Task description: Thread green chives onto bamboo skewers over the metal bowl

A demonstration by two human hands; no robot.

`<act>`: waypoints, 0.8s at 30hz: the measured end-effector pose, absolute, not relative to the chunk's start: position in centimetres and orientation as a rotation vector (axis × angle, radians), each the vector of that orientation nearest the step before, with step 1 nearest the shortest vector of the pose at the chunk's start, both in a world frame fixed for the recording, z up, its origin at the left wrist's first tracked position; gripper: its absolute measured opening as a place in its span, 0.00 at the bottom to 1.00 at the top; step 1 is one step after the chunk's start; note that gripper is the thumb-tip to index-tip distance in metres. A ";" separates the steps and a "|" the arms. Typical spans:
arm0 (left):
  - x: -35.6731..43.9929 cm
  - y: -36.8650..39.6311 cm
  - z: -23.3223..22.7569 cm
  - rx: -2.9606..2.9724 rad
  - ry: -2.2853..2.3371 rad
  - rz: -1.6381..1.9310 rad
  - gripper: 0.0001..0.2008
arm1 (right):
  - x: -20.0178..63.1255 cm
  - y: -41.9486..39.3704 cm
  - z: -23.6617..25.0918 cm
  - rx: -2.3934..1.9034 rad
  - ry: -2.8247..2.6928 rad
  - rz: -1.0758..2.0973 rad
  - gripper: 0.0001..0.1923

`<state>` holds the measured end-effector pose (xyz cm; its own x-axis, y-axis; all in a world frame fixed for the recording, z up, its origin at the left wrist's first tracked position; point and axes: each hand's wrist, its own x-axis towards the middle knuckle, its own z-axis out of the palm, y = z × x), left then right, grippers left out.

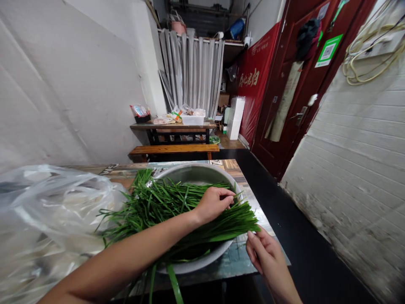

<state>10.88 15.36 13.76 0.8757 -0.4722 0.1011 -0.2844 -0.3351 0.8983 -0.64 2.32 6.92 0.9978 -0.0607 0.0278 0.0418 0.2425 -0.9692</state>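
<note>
Fingers of the left hand (pixel 215 203) curl down together onto the green chives (pixel 177 209), pinching a few stalks near the far rim of the metal basin (pixel 202 175); those of the right hand (pixel 265 249) close lightly on the cut ends that jut past the basin's right edge, seemingly so both hands can single out stalks from the heap.

Beside the basin, to its left, a big clear plastic bag (pixel 53 211) slumps on the table (pixel 236 169), open and within easy reach. The basin itself sits near the table's right end, close to the person, and holds the chives in one sheaf, tips toward the bag and cut ends toward the right hand, which keeps the ends lined up for gripping. A few loose blades droop over the basin's near rim. Well beyond the basin stand a wooden bench (pixel 174 150) and a second, cluttered table (pixel 172 126) before a grey curtain (pixel 191 71).
</note>
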 end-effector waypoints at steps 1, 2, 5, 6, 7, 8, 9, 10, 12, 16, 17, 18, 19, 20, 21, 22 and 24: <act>10.9 15.4 13.8 1.944 -0.550 -0.208 0.14 | -0.6 2.3 6.9 -1.322 0.017 -0.070 0.13; 10.9 15.4 13.7 1.947 -0.545 -0.203 0.14 | -0.6 2.3 6.9 -1.321 0.018 -0.069 0.13; 11.0 15.5 13.5 1.953 -0.549 -0.187 0.13 | -0.7 2.4 6.9 -1.315 0.029 -0.076 0.14; 11.0 15.5 13.4 1.958 -0.555 -0.184 0.13 | -0.7 2.4 6.9 -1.312 0.031 -0.077 0.15; 11.1 15.5 13.4 1.967 -0.561 -0.181 0.13 | -0.7 2.5 6.9 -1.308 0.034 -0.079 0.15; 11.1 15.5 13.3 1.975 -0.565 -0.179 0.13 | -0.7 2.5 6.9 -1.304 0.036 -0.082 0.15; 11.1 15.5 13.3 1.983 -0.563 -0.177 0.13 | -0.7 2.5 6.9 -1.301 0.038 -0.083 0.15; 11.1 15.6 13.3 1.988 -0.561 -0.178 0.13 | -0.7 2.5 6.9 -1.301 0.041 -0.081 0.15; 11.1 15.6 13.3 1.984 -0.564 -0.183 0.14 | -0.7 2.6 6.9 -1.300 0.054 -0.079 0.16; 11.1 15.7 13.1 1.972 -0.588 -0.180 0.14 | -0.7 2.6 6.8 -1.297 0.069 -0.072 0.17; 11.1 15.7 13.1 1.973 -0.594 -0.177 0.14 | -0.7 2.6 6.9 -1.297 0.070 -0.070 0.17; 11.1 15.8 13.0 1.975 -0.602 -0.173 0.14 | -0.7 2.6 6.9 -1.298 0.070 -0.068 0.17; 11.1 15.8 13.0 1.978 -0.610 -0.169 0.14 | -0.7 2.6 6.9 -1.299 0.070 -0.067 0.17; 11.1 15.8 12.9 1.981 -0.619 -0.165 0.14 | -0.7 2.6 6.9 -1.299 0.069 -0.067 0.17; 11.1 15.9 12.8 1.983 -0.630 -0.160 0.14 | -0.7 2.6 6.8 -1.299 0.066 -0.068 0.17; 11.2 15.9 12.7 1.984 -0.643 -0.154 0.14 | -0.7 2.6 6.8 -1.297 0.061 -0.069 0.16; 11.3 16.1 12.6 1.980 -0.677 -0.129 0.13 | -0.8 2.6 6.7 -1.293 0.053 -0.071 0.16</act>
